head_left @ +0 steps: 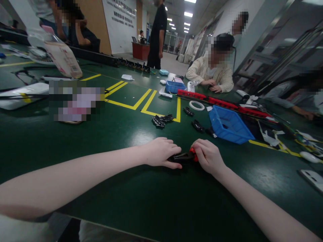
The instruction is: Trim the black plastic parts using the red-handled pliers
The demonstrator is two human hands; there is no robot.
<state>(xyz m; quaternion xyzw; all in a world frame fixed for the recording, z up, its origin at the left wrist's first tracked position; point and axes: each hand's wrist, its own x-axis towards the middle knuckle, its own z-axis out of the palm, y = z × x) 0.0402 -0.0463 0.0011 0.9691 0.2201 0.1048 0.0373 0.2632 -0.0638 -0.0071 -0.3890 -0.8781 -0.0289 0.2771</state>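
A small black plastic part [183,157] lies between my hands, just above or on the green table [141,198]. Its left end is gripped by my left hand [163,153], thumb below and fingers above. At the other end, my right hand [208,156] has its fingers closed round a small red piece [193,154] that meets the black part; most of the red piece is hidden by the fingers. Beyond my hands lie several similar black parts, among them one dark clip-like piece [197,126] and a ribbed one [158,121].
A blue bin [229,126] stands right of my hands, with a white tape roll [196,105] beside it. A long red strip [219,102] runs behind. Yellow tape lines [135,108] mark the table. At left are a bottle [64,60] and a phone [75,107]. A person [210,72] sits opposite.
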